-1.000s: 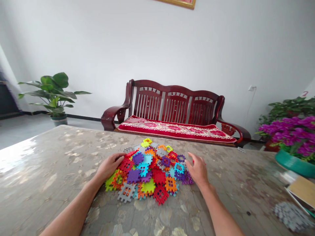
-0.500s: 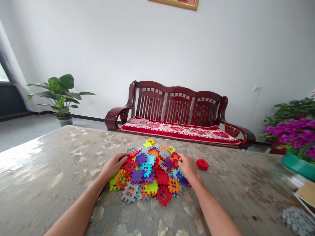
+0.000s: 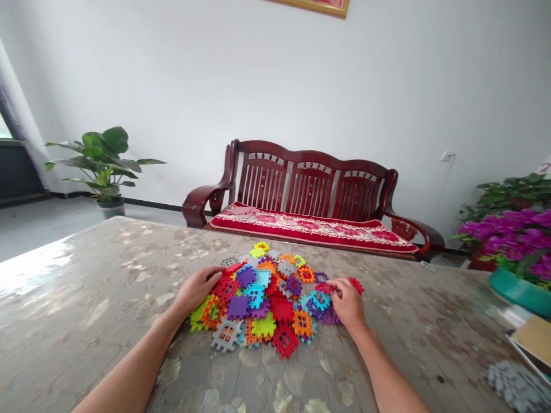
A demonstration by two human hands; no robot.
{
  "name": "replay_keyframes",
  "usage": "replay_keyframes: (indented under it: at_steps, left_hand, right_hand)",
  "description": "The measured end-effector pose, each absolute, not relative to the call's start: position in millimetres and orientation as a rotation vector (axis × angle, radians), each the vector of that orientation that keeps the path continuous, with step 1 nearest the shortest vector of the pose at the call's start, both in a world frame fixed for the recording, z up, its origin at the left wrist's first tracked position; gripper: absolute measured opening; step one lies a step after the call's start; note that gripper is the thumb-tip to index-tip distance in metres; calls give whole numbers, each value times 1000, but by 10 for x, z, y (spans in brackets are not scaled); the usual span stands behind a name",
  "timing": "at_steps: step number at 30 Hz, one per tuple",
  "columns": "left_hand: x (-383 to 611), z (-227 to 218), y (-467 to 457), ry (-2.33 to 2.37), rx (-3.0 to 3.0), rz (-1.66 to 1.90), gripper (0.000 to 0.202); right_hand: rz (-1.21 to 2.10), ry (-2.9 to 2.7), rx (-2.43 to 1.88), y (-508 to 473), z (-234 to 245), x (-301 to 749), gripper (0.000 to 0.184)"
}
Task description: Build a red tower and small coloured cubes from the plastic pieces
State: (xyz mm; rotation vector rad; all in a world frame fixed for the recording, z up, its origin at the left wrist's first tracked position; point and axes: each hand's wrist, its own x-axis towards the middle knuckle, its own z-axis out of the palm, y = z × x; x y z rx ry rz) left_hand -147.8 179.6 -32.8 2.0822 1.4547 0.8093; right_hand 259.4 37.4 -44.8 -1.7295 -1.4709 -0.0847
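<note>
A heap of flat, interlocking plastic tiles point(image 3: 262, 298) in red, orange, purple, blue, green and grey lies on the marbled table point(image 3: 107, 287). My left hand point(image 3: 198, 288) rests on the heap's left edge, its fingers lying loosely over a red tile point(image 3: 224, 285), holding nothing. My right hand point(image 3: 349, 305) is at the heap's right edge, fingers pinched on a small red tile point(image 3: 326, 288). A red tile cluster point(image 3: 357, 283) lies just beyond that hand's knuckles, partly hidden by it.
A dark wooden bench point(image 3: 310, 189) with a red cushion stands behind the table. A green pot of purple flowers point(image 3: 516, 252) sits at the right edge, with a book point(image 3: 534, 341) and a grey tile pile point(image 3: 512, 384) nearer me. A leafy plant point(image 3: 103, 166) stands on the floor at left.
My right hand has drawn back to the right from the heap's middle, now pinching a red tile near the red cluster. My left hand has stayed on the heap's left edge.
</note>
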Motion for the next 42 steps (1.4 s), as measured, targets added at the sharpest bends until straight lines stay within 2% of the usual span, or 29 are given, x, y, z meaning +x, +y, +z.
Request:
replay_keyframes:
  at_steps: [6, 17, 23, 29, 38, 42]
  left_hand:
    - [-1502, -425, 1861, 1432, 2086, 795, 49]
    - [-1508, -448, 1887, 1424, 2076, 782, 49]
    - [-1510, -423, 1873, 1437, 2099, 773, 51]
    - [-1501, -367, 1825, 1453, 2106, 779, 52]
    - [-1492, -351, 1827, 1472, 2100, 750, 53]
    - [-1505, -386, 1840, 1463, 2098, 761, 52]
  right_hand:
    - [106, -1447, -1756, 364, -556, 2619, 47]
    - [96, -1524, -1888, 360, -540, 2628, 50]
    - [-116, -1512, -1893, 311, -411, 2575, 50]
    - [-433, -1191, -2107, 220, -212, 2771, 56]
    - [-443, -1041, -2431, 141, -182, 2930, 57]
    - [-418, -1069, -2457, 144, -200, 2921, 64]
